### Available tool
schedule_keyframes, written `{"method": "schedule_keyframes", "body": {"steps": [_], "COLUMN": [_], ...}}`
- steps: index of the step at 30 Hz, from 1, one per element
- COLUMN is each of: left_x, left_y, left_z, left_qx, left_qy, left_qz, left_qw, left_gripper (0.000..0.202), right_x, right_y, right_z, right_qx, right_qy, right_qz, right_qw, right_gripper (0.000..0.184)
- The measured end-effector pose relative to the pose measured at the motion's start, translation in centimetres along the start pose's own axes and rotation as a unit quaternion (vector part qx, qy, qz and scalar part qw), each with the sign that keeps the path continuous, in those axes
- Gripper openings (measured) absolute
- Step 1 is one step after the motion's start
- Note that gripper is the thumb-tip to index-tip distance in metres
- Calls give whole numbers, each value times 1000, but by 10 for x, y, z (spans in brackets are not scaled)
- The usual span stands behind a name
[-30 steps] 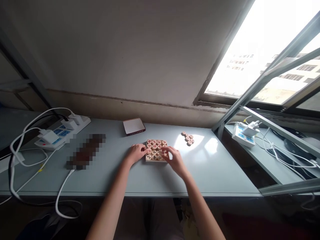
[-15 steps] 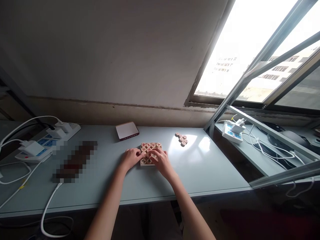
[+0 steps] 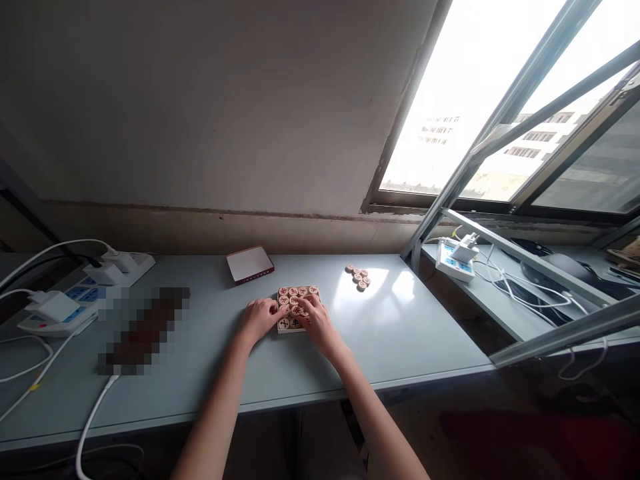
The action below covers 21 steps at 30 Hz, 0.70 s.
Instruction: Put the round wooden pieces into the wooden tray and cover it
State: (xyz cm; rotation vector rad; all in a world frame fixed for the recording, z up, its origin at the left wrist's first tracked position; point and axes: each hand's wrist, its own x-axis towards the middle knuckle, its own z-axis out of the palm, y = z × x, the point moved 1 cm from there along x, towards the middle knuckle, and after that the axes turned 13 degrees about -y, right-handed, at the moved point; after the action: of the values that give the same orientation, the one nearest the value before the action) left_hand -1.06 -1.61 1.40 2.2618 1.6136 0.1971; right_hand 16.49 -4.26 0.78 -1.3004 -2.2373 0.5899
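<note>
A small wooden tray [image 3: 315, 291] filled with round wooden chess pieces [image 3: 299, 291] lies on the grey-blue table [image 3: 410, 333]. My left hand [image 3: 259, 318] rests against the tray's left edge, fingers curled onto it. My right hand [image 3: 315, 321] lies over the tray's right and near part, fingers pressed on the pieces; whether it pinches one is hidden. A loose cluster of several more pieces [image 3: 359, 276] sits to the far right of the tray, away from both hands.
A white and dark-red box lid [image 3: 249, 264] lies behind the tray. Power strips with plugs and white cables [image 3: 75, 293] crowd the table's left end, beside a blurred dark object [image 3: 144, 329]. A second desk with a power strip [image 3: 454, 257] stands right, under the window.
My right hand slid left, from the tray's right edge onto the pieces. The left hand stayed at the tray's left edge. The camera shifted, so everything sits lower and further left.
</note>
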Motion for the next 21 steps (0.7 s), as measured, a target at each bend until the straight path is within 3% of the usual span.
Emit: {"method": "schedule_keyframes", "body": {"steps": [5,10,12,15,17,19,21], "left_x": [-2,-2,-2,-1,-1,-2,-2], "left_y": [6,8,8,7,7,7,9], "left_z": [-1,-1,0,1,1,0,-1], "left_qx": [44,60,61,58,56,54,50], "left_qy": [8,4,2,-3,-5,-2,2], "left_qz": [-12,-22,-25,-29,-31,-28,-26], "left_qw": [999,998,998,998,998,998,998], "left_gripper": [49,47,45,45,45,46,47], "right_x": [-4,-7,-9,-13,-19,-26,-33], "right_y": [4,-6,0,32,64,95,116], "right_z": [-14,-17,-18,-34,-55,-76,-90], "right_qx": [116,59,31,-33,-113,-178,-207], "right_qy": [-1,-19,2,95,171,172,124], "right_qz": [-5,-2,4,58,145,233,258], "right_qw": [993,998,1000,993,968,941,935], "right_gripper": [35,27,24,28,31,32,29]}}
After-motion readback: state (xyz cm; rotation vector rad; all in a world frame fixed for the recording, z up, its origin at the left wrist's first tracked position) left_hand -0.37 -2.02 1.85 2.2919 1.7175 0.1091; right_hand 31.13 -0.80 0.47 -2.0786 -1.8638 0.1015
